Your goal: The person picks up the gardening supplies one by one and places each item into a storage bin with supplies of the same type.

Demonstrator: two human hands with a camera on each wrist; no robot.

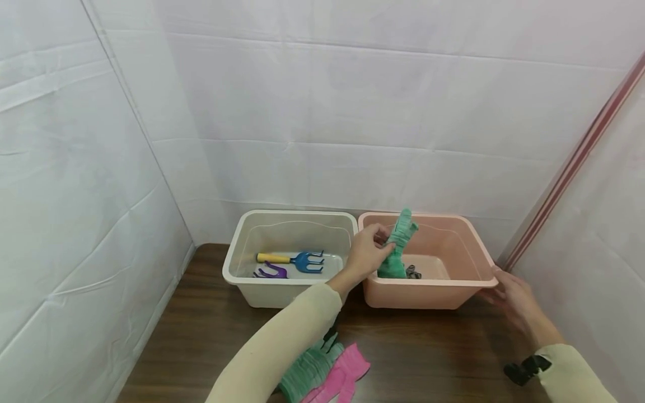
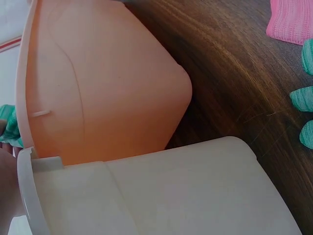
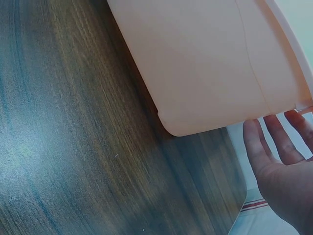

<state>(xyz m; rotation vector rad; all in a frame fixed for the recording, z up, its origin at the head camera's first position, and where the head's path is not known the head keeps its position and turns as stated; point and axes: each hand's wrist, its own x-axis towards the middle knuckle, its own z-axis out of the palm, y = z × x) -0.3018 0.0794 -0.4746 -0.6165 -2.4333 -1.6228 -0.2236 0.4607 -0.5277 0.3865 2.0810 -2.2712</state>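
My left hand [image 1: 370,249] pinches a green knitted glove [image 1: 400,240] between thumb and fingers. Part of the glove stands above the pink bin [image 1: 418,295], and its lower part hangs inside. A small dark, striped item [image 1: 413,272] lies beside it on the bin floor. At the bin's right end, my right hand [image 1: 516,299] holds the rim corner. Its fingers [image 3: 279,139] touch the end wall just below the rim in the right wrist view. In the left wrist view only a bit of the green glove shows, at the left edge.
Left of the pink bin stands a white bin [image 1: 299,216] with a blue hand rake [image 1: 306,262] with a yellow handle and a purple tool [image 1: 272,271]. A green glove [image 1: 307,372] and a pink glove [image 1: 342,372] lie on the wooden table [image 1: 201,336]. White sheeting [image 1: 302,112] hangs behind.
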